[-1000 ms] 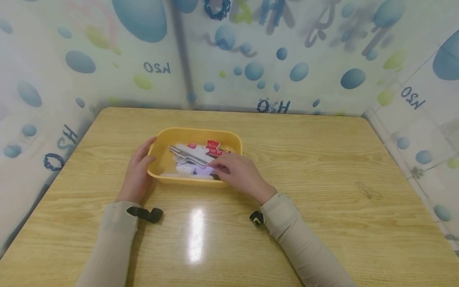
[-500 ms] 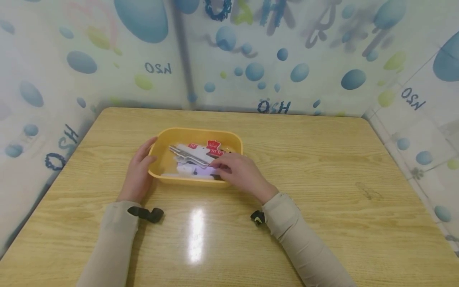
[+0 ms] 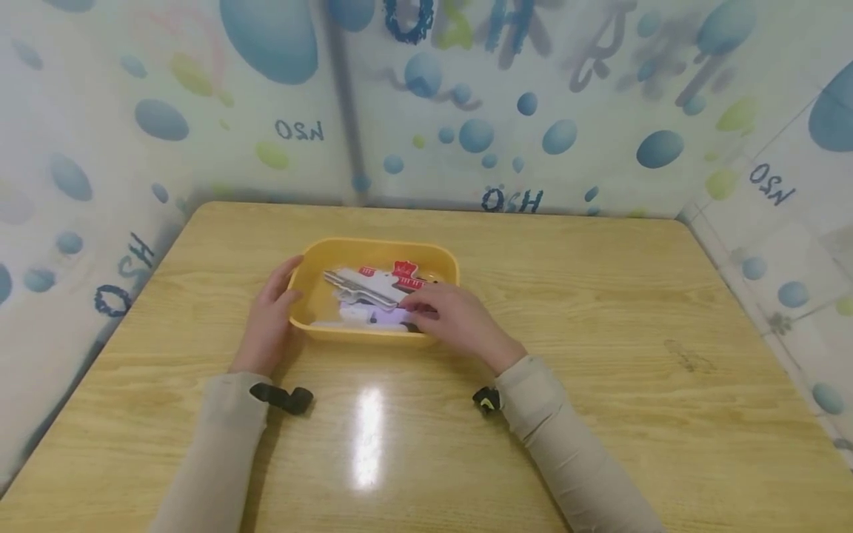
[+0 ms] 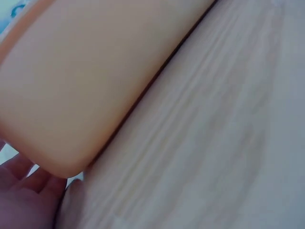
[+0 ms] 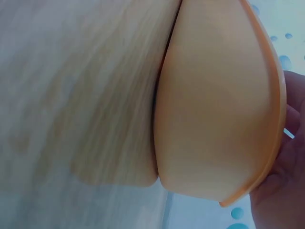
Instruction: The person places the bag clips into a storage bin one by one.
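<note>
A yellow plastic basin (image 3: pixel 375 337) stands on the wooden table. My left hand (image 3: pixel 266 314) rests against its left end, the thumb by the rim and the fingers along the outside. The left wrist view shows those fingers touching the basin's corner. My right hand (image 3: pixel 460 318) reaches over the front right rim and pinches the near end of a long, flat silver-white piece (image 3: pixel 366 287), whose kind I cannot tell. Beneath and beside it lie a red-and-white cutout (image 3: pixel 405 271) and white pieces (image 3: pixel 356 314). The right fingertips are partly hidden.
The wooden table (image 3: pixel 600 333) extends to the right and in front of the basin. A patterned wall (image 3: pixel 426 148) with blue and green spots stands behind it. Black straps with small cameras sit on both wrists.
The basin, hands and table all appear slightly further right as the head view shifts. Both hands keep their places on the basin and the silver-white piece.
</note>
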A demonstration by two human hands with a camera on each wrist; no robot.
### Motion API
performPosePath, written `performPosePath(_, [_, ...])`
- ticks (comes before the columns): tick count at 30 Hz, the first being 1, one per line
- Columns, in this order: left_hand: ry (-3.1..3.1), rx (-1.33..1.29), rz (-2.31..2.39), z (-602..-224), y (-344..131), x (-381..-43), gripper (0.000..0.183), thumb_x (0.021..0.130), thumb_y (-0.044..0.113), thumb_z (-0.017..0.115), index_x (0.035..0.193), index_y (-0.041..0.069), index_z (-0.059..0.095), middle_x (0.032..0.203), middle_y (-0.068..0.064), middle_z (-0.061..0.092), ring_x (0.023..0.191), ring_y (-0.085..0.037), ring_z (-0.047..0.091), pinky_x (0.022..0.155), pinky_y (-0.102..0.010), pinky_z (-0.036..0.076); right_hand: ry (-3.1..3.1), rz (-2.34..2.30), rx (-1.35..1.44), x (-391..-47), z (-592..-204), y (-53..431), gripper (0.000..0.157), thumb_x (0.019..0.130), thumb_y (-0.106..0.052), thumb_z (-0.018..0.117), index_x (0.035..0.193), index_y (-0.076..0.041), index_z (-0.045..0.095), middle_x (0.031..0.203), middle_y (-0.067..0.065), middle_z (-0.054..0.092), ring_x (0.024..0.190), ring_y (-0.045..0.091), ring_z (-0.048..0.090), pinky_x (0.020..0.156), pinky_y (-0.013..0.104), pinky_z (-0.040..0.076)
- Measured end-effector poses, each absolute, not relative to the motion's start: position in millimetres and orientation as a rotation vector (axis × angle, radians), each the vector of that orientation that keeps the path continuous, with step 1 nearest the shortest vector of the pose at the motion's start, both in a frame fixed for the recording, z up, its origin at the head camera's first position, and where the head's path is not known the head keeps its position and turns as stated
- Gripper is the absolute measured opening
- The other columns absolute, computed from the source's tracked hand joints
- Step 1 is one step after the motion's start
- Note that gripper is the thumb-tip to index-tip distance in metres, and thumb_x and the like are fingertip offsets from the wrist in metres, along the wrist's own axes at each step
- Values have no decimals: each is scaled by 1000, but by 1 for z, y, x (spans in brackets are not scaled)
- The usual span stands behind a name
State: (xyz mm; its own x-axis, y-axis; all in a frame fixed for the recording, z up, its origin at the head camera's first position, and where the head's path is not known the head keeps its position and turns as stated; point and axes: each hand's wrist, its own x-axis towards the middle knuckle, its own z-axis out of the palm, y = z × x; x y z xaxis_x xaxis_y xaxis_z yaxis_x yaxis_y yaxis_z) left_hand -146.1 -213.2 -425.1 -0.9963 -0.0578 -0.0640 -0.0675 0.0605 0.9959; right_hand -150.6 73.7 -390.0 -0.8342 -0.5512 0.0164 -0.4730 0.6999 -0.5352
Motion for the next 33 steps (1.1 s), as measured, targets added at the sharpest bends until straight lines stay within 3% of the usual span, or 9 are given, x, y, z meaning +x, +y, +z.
performPosePath(13, [2332,-111,2057,-430,-206,-148,49,92,11,37,136,33,33,144,3,24,127,-14,26,102,-39,25,2763,-824,-809,-157,-390,86,27,85,-36,57,109,-25,62,95,-15,57,83,4,48,76,24,42])
performPosePath(20, [2347,-122,2007,-419,-197,-143,52,91,9,37,139,28,30,145,0,24,129,-16,24,103,-38,22,2774,-834,-750,-158,-389,89,28,85,-34,57,111,-25,61,94,-16,56,82,4,48,75,23,42])
performPosePath(27, [2391,-120,1955,-432,-200,-149,48,93,17,39,136,38,31,145,6,22,131,-15,18,105,-41,17,2777,-816,-720,-158,-390,91,29,86,-35,56,113,-25,60,97,-14,57,85,4,49,78,25,43])
performPosePath(33, [2427,-134,1919,-431,-198,-149,47,93,19,40,135,39,32,144,10,23,131,-12,16,105,-41,15,2769,-835,-720,-159,-389,92,29,86,-35,57,112,-24,61,98,-13,57,87,4,49,80,27,42])
